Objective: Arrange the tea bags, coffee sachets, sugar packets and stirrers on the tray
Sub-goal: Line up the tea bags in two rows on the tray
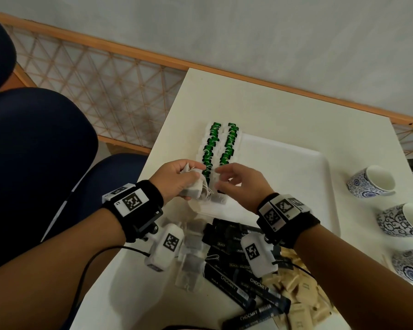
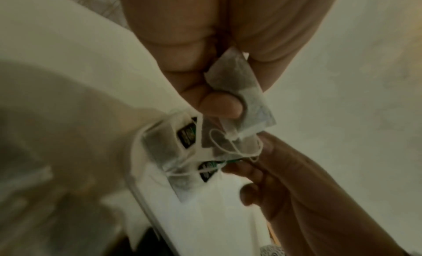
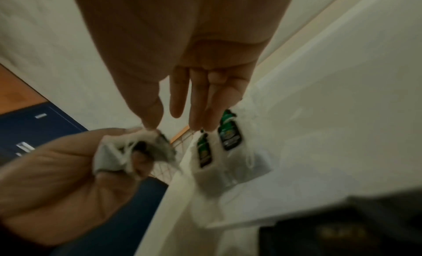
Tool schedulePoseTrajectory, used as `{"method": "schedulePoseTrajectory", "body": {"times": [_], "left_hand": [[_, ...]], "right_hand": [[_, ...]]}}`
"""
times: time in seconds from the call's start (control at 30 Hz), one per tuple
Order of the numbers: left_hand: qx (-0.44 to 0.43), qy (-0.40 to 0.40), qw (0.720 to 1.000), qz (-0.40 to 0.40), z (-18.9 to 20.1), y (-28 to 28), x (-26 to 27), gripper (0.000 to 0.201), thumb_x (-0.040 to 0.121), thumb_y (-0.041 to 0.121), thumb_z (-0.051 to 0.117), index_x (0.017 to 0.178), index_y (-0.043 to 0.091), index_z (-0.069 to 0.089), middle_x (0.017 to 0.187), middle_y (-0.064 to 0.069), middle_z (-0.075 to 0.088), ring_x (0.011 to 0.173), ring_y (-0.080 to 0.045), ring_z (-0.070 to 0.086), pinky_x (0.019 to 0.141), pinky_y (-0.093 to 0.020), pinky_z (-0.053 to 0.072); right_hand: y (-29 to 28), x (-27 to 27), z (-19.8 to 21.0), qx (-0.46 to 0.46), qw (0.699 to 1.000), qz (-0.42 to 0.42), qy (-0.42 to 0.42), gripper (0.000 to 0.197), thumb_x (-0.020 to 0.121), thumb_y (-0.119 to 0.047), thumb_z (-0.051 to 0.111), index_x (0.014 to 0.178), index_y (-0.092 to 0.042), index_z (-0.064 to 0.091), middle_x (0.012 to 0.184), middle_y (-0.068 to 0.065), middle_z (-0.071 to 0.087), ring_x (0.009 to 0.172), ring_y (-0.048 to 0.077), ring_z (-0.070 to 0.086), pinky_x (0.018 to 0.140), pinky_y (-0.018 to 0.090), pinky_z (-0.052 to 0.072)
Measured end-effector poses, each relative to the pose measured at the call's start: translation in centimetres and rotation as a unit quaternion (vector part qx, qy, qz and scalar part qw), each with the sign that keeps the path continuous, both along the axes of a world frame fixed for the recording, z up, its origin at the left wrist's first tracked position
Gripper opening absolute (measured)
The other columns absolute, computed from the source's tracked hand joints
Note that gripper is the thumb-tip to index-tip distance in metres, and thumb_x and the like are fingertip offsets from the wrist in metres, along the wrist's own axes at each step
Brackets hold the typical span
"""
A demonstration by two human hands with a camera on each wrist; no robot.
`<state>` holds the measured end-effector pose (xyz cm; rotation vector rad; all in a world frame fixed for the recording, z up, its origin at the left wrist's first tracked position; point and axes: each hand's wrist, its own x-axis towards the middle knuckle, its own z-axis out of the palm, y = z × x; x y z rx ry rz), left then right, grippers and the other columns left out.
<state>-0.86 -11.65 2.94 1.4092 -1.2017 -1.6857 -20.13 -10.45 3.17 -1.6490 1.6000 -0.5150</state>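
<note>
The left hand (image 1: 177,179) grips a small bunch of tea bags (image 1: 191,185), its fingers (image 2: 219,104) curled round the crumpled paper, with loose white strings hanging from the bunch. It holds them just above the near left corner of the white tray (image 1: 296,167), at the near end of two rows of tea bags with green tags (image 1: 218,146). These rows run from near to far along the tray's left edge, each bag overlapping the next.

The right hand (image 1: 239,184) hovers just right of the left, over the near end of the rows. Its fingers (image 3: 180,97) are loosely extended and hold nothing that can be seen; the thumb tip comes close to the bunch in the left hand, though contact cannot be confirmed in the blurred right wrist view.

Near the tray on the cream tabletop (image 1: 284,115) lies a loose heap: a few more tea bags (image 1: 191,265) at the left, black coffee sachets (image 1: 234,282) printed CHOCMET in the middle, and tan sugar packets (image 1: 301,296) at the right. No stirrer can be made out with certainty.

Three blue-and-white patterned cups (image 1: 370,182) stand in a line at the right edge of the tabletop, well apart from the hands. Dark blue seat cushions (image 1: 34,151) and a wooden lattice panel (image 1: 100,79) lie to the left.
</note>
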Motion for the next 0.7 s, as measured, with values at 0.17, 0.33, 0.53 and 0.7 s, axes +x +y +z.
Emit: {"method": "schedulePoseTrajectory", "body": {"times": [0.17, 0.33, 0.53, 0.7], "left_hand": [[0.034, 0.068, 0.997, 0.023, 0.1, 0.6, -0.6, 0.020, 0.093, 0.007, 0.055, 0.096, 0.022, 0.067, 0.085, -0.005, 0.066, 0.065, -0.013, 0.060, 0.047, -0.020, 0.048], [0.032, 0.070, 0.997, 0.030, 0.2, 0.6, 0.1, 0.019, 0.093, 0.005, 0.054, 0.101, 0.019, 0.066, 0.086, -0.002, 0.067, 0.057, -0.005, 0.061, 0.042, -0.019, 0.045], [0.039, -0.033, 0.998, 0.041, -0.8, 0.3, 1.4, 0.018, 0.090, 0.006, 0.057, 0.091, 0.020, 0.067, 0.084, -0.003, 0.067, 0.046, -0.007, 0.052, 0.039, -0.017, 0.041], [0.037, -0.067, 0.997, -0.024, -1.4, 0.8, 0.7, 0.018, 0.088, 0.014, 0.066, 0.105, 0.016, 0.068, 0.078, -0.003, 0.060, 0.058, -0.014, 0.045, 0.041, -0.016, 0.042]], "right_hand": [[0.4, 2.4, 0.1, 0.080, 0.988, 0.043, -0.125, 0.054, 0.079, -0.016, 0.073, 0.126, -0.026, 0.049, 0.096, 0.003, 0.071, 0.080, 0.022, 0.067, 0.078, 0.038, 0.055], [0.5, 2.2, -0.3, 0.034, 0.996, 0.010, -0.087, 0.036, 0.082, -0.013, 0.065, 0.109, -0.034, 0.055, 0.081, 0.006, 0.070, 0.067, 0.017, 0.062, 0.071, 0.041, 0.055], [0.1, 0.8, 0.4, 0.042, 0.996, -0.052, -0.052, 0.013, 0.084, -0.028, 0.067, 0.095, -0.022, 0.069, 0.073, -0.006, 0.067, 0.061, 0.011, 0.063, 0.069, 0.026, 0.055], [0.1, 1.1, 0.6, 0.029, 0.997, -0.049, -0.056, 0.020, 0.081, -0.020, 0.071, 0.099, -0.029, 0.071, 0.067, -0.013, 0.064, 0.052, -0.003, 0.057, 0.060, 0.014, 0.047]]}}
